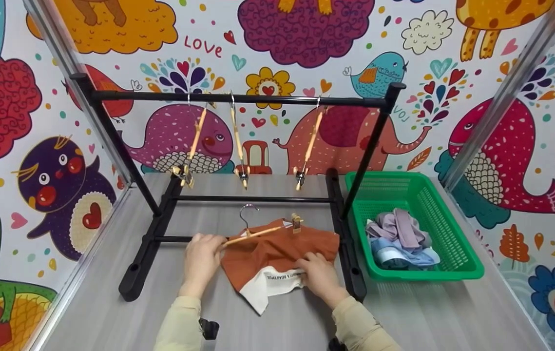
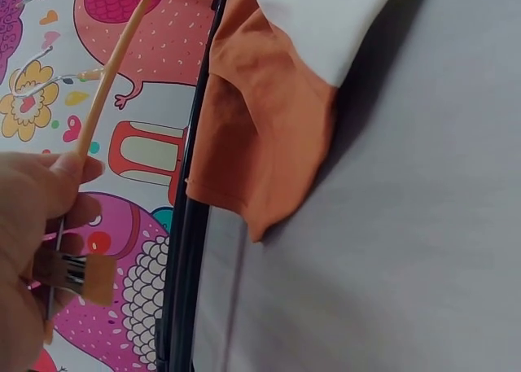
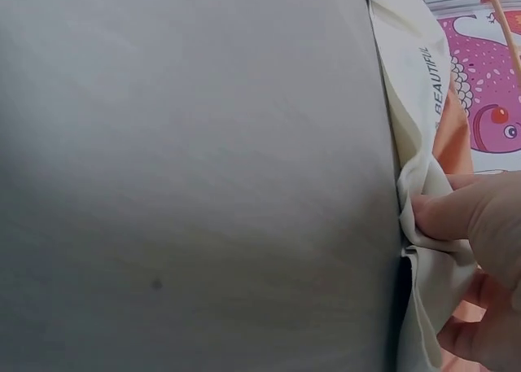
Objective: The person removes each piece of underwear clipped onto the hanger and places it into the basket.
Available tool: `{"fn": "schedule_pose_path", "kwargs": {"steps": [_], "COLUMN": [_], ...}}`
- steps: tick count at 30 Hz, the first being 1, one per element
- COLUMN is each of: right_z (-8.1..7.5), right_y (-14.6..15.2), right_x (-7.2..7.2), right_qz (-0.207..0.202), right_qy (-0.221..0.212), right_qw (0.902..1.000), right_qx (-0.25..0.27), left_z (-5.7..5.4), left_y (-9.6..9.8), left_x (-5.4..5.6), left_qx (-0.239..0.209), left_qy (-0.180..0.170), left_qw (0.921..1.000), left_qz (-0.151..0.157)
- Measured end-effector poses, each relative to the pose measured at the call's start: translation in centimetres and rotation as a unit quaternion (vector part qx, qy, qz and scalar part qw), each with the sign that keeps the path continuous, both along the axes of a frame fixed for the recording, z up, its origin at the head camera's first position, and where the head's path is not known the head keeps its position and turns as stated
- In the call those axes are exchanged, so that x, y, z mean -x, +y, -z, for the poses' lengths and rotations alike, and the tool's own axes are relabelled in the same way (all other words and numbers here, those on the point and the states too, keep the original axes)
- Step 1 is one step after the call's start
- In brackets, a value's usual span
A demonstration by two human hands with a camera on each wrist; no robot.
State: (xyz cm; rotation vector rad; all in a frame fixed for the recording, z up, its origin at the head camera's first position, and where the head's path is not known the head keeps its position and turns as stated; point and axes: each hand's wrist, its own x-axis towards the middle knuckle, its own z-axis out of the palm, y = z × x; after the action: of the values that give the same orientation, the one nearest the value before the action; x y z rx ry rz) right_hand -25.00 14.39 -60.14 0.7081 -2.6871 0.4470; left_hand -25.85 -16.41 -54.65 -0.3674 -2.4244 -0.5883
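Observation:
My left hand [image 1: 202, 256] grips one end of a wooden clip hanger [image 1: 256, 235], whose metal hook points up toward the rack. In the left wrist view a clip [image 2: 98, 279] sits by the fingers; another clip [image 1: 296, 224] shows at the hanger's far end. Beneath the hanger a small rust-brown and white shirt [image 1: 282, 251] lies on the table, its white part bearing dark lettering. My right hand [image 1: 320, 275] pinches the shirt's white cloth [image 3: 435, 282] between thumb and fingers. Whether the hanger touches the shirt I cannot tell.
A black clothes rack [image 1: 277, 100] stands behind and around the shirt, with three wooden clip hangers hanging from its top bar. To the right, a green basket [image 1: 457, 243] holds crumpled mauve and light blue clothes [image 1: 404, 243]. Patterned walls enclose the grey table [image 1: 277, 331].

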Motion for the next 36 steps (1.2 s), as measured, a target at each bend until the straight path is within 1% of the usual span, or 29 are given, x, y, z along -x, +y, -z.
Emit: {"fn": "schedule_pose_path", "kwargs": {"steps": [5,10,14,20,24,27,30,33,36], "right_z": [0.0,0.0,0.1,0.0,-0.2,-0.5,-0.9,-1.3,-1.8], "right_y": [-0.1,-0.1,-0.1,-0.1,-0.1,0.1,0.4,0.8,1.2], "right_x": [0.0,0.1,0.1,0.0,0.1,0.2,0.2,0.3,0.5], "right_qz": [0.009,0.019,0.022,0.024,0.021,0.017,0.017,0.026,0.040], "right_qy": [0.004,0.006,0.017,0.025,0.018,-0.003,-0.041,-0.079,-0.102], "right_qw": [0.9999,0.9998,0.9996,0.9994,0.9993,0.9989,0.9971,0.9936,0.9894], "right_qx": [0.006,0.010,0.008,0.009,0.026,0.044,0.063,0.077,0.095], "left_z": [0.0,0.2,0.3,0.2,0.2,0.2,0.2,0.2,0.2], "left_y": [-0.1,-0.1,-0.2,-0.5,-0.7,-0.9,-0.9,-1.0,-0.9], "left_x": [0.0,0.1,0.2,0.2,0.1,0.1,0.1,0.1,0.0], "left_qx": [-0.005,-0.007,-0.007,-0.005,-0.007,-0.008,-0.005,-0.001,-0.003], "left_qy": [0.001,0.018,0.030,0.021,0.016,0.014,0.012,0.009,0.008], "left_qw": [1.0000,0.9998,0.9995,0.9998,0.9998,0.9999,0.9999,0.9999,0.9999], "left_qz": [0.000,0.004,0.005,0.004,0.001,-0.002,-0.006,-0.006,-0.006]}}
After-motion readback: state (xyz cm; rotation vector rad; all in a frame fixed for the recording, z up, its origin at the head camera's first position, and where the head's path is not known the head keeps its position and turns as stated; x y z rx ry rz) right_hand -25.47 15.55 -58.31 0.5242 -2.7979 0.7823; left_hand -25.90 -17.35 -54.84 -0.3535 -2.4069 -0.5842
